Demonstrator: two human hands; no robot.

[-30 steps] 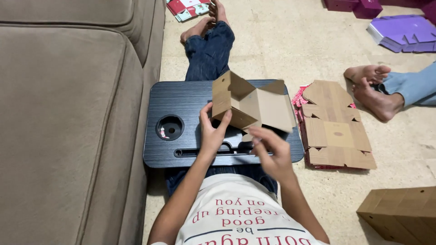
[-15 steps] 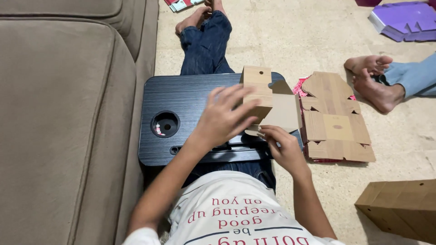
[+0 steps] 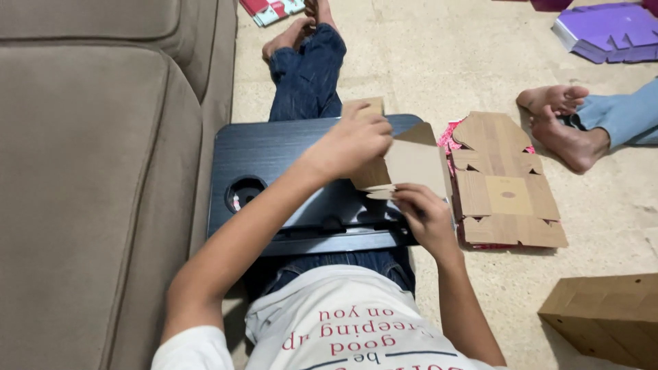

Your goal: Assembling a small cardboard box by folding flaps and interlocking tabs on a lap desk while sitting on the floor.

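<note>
Flat cardboard box blank (image 3: 411,164), brown, partly folded, held above right half of black lap tray (image 3: 274,147), tilted, one flap (image 3: 365,105) projecting past far edge of tray. Left hand (image 3: 353,140) closed over upper left portion of blank, fingers curled on top face, thumb side hidden beneath. Right hand (image 3: 425,216) closed on lower edge of blank, fingertips (image 3: 404,195) pinching a small tab at near corner. Both forearms extended from lower part of head view, across white shirt (image 3: 343,336) with red lettering. Tray resting across legs in blue jeans (image 3: 308,72), round cup recess (image 3: 245,194) at left end, long slot (image 3: 336,229) along near edge. Bare feet (image 3: 301,24) visible beyond tray, at top of view. Stack of flat brown blanks (image 3: 504,185) lying on floor (image 3: 439,55) just beside right end of tray, with pink-red printed sheets showing beneath its edges. Another person's bare feet (image 3: 558,123) and light blue trouser leg (image 3: 627,116) near far right side of that stack. Assembled brown box (image 3: 606,318) at lower right corner, well apart from tray. Purple flat blanks (image 3: 606,31) at upper right. Beige sofa (image 3: 96,171) filling left side, touching left end of tray.
</note>
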